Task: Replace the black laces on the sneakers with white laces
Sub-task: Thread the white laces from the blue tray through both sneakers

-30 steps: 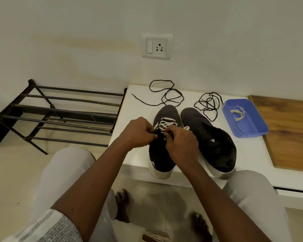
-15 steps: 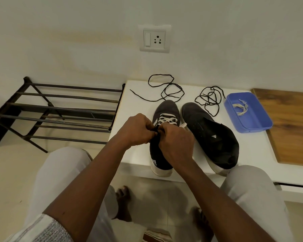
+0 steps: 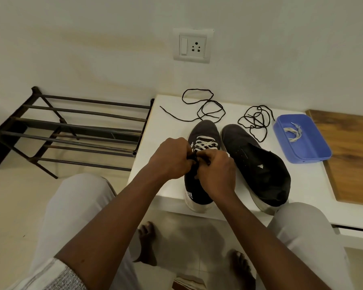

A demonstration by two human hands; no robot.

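Two black sneakers stand on a white bench. The left sneaker carries a white lace across its lower eyelets. My left hand and my right hand meet over its tongue, fingers curled and pinching at the upper eyelets; the lace ends are hidden under them. The right sneaker has no lace. Two loose black laces lie behind the shoes, one at the left, one at the right. Another white lace lies in a blue tray.
A dark metal shoe rack stands left of the bench. A wooden board lies at the bench's right end. A wall socket sits above. My knees and bare feet are in front of the bench.
Both hands stay together on the left sneaker's upper eyelets, with only small finger shifts. The camera has tilted slightly.
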